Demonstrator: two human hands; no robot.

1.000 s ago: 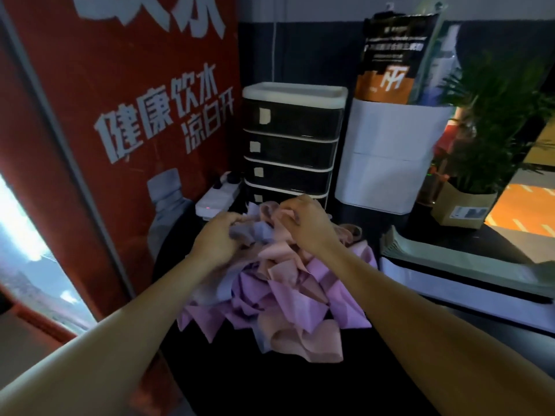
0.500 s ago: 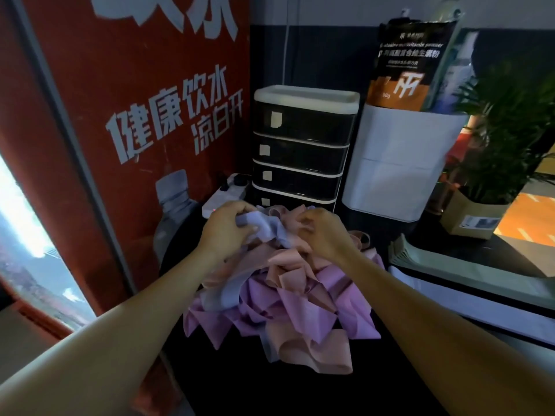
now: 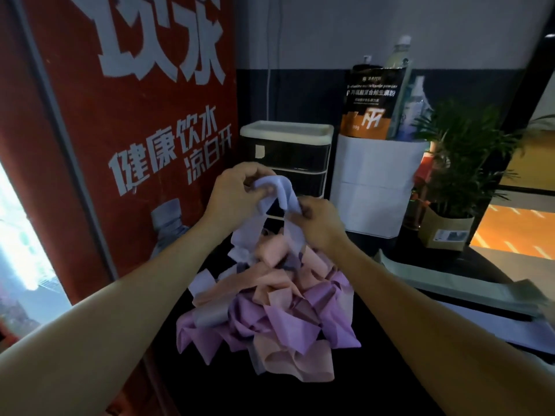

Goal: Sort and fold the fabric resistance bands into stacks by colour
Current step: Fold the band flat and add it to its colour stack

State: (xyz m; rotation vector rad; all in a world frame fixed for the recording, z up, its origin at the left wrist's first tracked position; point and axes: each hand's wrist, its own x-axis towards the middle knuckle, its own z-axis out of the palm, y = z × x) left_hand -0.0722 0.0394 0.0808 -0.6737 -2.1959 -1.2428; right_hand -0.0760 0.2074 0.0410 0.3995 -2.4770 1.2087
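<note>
Above the tangled pile [image 3: 270, 310] on the dark table [image 3: 390, 385], left hand [image 3: 231, 195] pinches the pale lavender band [image 3: 280, 190] at its looped top; right hand [image 3: 319, 222], fingers curled, seems to grip the band's right strand. Both forearms reach forward, raised.

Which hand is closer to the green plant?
Right. The right hand is left of the plant, with the white bin between; the left hand is farther left.

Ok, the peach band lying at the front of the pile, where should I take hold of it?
Pinch the peach band at its loose front fold, coming from the near side above the table. That end lies free on the pile's edge; its far part runs under the purple bands.
</note>
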